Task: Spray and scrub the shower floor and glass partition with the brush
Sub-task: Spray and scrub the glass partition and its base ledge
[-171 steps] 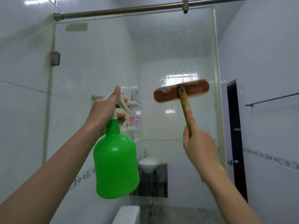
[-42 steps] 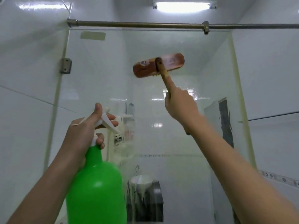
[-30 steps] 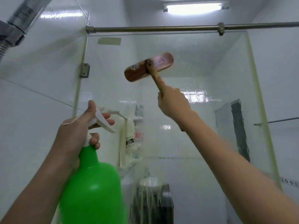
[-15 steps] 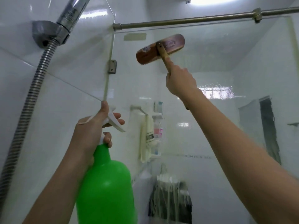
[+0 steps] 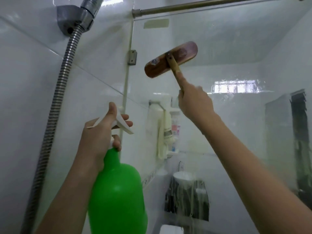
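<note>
The glass partition [image 5: 228,48] fills the view ahead, wet and streaked. My right hand [image 5: 194,103] grips the wooden handle of the brush [image 5: 170,59], index finger laid along it. The brown brush head lies tilted against the upper left part of the glass. My left hand [image 5: 101,137] holds the neck of a green spray bottle [image 5: 116,196], fingers around its white trigger, nozzle pointing toward the glass. The shower floor is out of view.
A metal shower hose [image 5: 55,105] hangs down the white tiled wall at left from a chrome holder [image 5: 74,21]. A steel rail [image 5: 202,5] tops the glass, with a hinge bracket [image 5: 131,57] at its edge. Behind the glass are a shelf with bottles [image 5: 168,129] and a basin [image 5: 182,178].
The brush has come down the glass from near the top rail. The view has swung left, bringing more of the shower hose into sight. The spray bottle stays held in my left hand.
</note>
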